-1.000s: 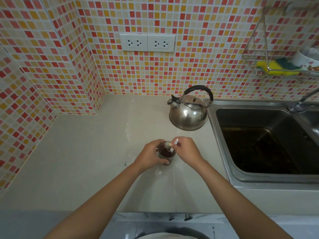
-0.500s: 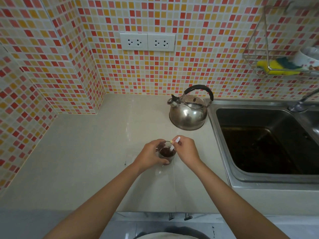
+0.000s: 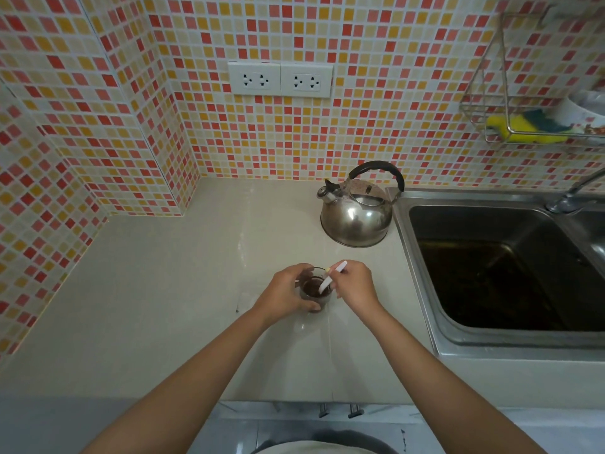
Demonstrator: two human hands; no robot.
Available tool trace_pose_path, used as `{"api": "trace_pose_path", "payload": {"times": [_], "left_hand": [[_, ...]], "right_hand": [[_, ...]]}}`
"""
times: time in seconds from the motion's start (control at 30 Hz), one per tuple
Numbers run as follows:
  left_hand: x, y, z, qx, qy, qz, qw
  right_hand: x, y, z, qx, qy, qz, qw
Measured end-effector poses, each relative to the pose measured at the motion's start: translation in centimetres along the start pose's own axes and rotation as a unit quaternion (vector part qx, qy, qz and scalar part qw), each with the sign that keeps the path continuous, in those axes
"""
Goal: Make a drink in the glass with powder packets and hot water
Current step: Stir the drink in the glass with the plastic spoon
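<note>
While the left hand [image 3: 288, 291] wraps around the glass [image 3: 315, 291] near the front edge of the counter [image 3: 163, 290], the right hand [image 3: 355, 285] pinches a white stick [image 3: 330, 278] whose lower end dips into the dark brown drink. Toward the back edge stands a steel kettle [image 3: 357, 214], just beside the sink [image 3: 507, 267] along the counter's right edge.
</note>
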State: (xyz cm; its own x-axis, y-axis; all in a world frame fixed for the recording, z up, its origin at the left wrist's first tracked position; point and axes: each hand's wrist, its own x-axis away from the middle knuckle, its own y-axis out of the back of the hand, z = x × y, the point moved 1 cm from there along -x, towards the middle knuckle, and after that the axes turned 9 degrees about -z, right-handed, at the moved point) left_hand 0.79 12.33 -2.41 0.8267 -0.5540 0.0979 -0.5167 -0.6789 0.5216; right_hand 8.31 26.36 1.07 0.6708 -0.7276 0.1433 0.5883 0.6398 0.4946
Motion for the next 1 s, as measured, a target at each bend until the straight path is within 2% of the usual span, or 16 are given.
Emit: {"api": "trace_pose_path", "payload": {"times": [0.1,0.23,0.3,0.43,0.5,0.63,0.77,0.9,1.0], "left_hand": [[0.0,0.0,0.1,0.000,-0.004,0.002,1.000],[0.0,0.1,0.1,-0.002,-0.005,0.004,1.000],[-0.1,0.1,0.1,-0.003,-0.008,0.006,1.000],[-0.1,0.1,-0.1,-0.011,-0.018,0.004,1.000],[-0.1,0.1,-0.1,-0.012,-0.018,0.004,1.000],[-0.1,0.0,-0.1,-0.014,-0.014,0.001,1.000],[0.0,0.0,0.0,-0.011,-0.002,0.001,1.000],[0.0,0.0,0.0,-0.004,-0.007,0.001,1.000],[0.0,0.1,0.0,-0.003,-0.005,0.001,1.000]], "right_hand": [[-0.1,0.8,0.7,-0.048,-0.004,-0.021,0.999],[0.1,1.6,1.9,-0.039,0.078,-0.034,0.996],[0.2,1.7,2.3,0.002,0.131,-0.028,0.991],[0.4,1.0,2.0,0.133,0.197,0.046,0.970],[0.4,0.6,1.2,0.159,0.169,0.054,0.971],[0.5,0.0,0.4,0.040,0.084,0.042,0.995],[0.1,0.3,-0.1,0.075,0.105,-0.002,0.992],[0.2,-0.2,0.1,0.040,0.075,0.036,0.996],[0.4,-0.2,0.3,0.030,0.099,0.036,0.994]]}}
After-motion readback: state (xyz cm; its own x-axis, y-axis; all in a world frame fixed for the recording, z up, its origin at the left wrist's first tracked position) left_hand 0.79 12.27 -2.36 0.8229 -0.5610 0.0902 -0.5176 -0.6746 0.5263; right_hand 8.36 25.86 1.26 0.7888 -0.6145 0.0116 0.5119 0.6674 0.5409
